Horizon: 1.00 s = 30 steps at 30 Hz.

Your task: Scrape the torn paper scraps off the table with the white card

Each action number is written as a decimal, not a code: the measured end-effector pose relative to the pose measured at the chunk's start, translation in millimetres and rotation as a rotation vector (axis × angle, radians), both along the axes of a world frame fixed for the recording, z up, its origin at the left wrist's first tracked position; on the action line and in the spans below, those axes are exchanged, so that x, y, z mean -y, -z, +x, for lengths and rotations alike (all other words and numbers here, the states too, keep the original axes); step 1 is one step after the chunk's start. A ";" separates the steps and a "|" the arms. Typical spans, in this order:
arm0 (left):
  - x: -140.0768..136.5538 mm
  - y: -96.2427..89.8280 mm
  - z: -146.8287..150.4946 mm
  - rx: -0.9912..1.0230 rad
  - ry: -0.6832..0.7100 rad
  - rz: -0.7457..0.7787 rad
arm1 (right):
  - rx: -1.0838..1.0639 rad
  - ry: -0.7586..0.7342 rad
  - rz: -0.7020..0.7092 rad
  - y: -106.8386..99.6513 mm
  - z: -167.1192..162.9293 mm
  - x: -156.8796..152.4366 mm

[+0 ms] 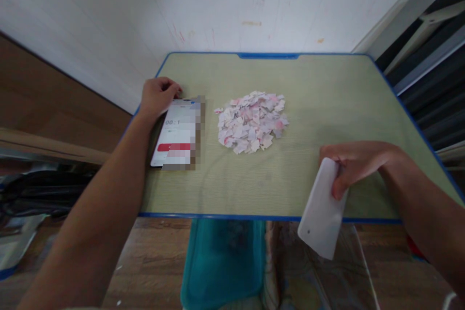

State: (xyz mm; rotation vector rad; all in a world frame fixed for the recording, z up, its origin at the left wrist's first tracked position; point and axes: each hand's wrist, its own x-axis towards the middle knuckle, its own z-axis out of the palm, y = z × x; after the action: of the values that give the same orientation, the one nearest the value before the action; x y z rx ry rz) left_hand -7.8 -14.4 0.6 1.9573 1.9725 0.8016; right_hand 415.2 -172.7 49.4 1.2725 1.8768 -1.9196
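Note:
My left hand rests at the table's left edge, its fingers curled together at the top of a phone. Whether anything is in those fingers is hidden. The phone lies face up with timer digits and a red button on its screen; its right side is pixelated. My right hand grips a flat white rectangular piece with a small dark dot near its lower end. That piece tilts down over the table's front edge. Between my hands, a pile of torn paper scraps, white and pinkish, lies on the table.
The pale green table has a blue rim and stands against a white wall. Below its front edge is a teal plastic bin, with a clear container to its right. Dark slatted furniture stands at the right.

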 end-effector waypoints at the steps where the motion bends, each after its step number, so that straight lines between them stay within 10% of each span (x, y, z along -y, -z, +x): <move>1: -0.6 0.5 -0.4 0.000 -0.005 0.003 | -0.021 -0.061 -0.041 -0.2 -2.9 1.3; 5: 0.5 -0.5 1.0 -0.001 -0.031 -0.019 | -0.122 -0.051 -0.023 4.8 -4.6 0.7; 13: 1.2 -1.8 2.3 0.041 -0.030 -0.022 | -0.257 0.782 0.348 19.4 12.7 -21.9; 30: -4.5 6.4 -5.2 0.049 -0.001 0.024 | -0.164 0.839 0.466 30.8 -18.1 -10.3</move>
State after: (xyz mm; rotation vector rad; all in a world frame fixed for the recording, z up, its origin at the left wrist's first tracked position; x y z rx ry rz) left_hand -13.0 -9.9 -5.8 1.9312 1.9446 0.8693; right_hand 397.1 -162.4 18.6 2.4197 2.1608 -2.0037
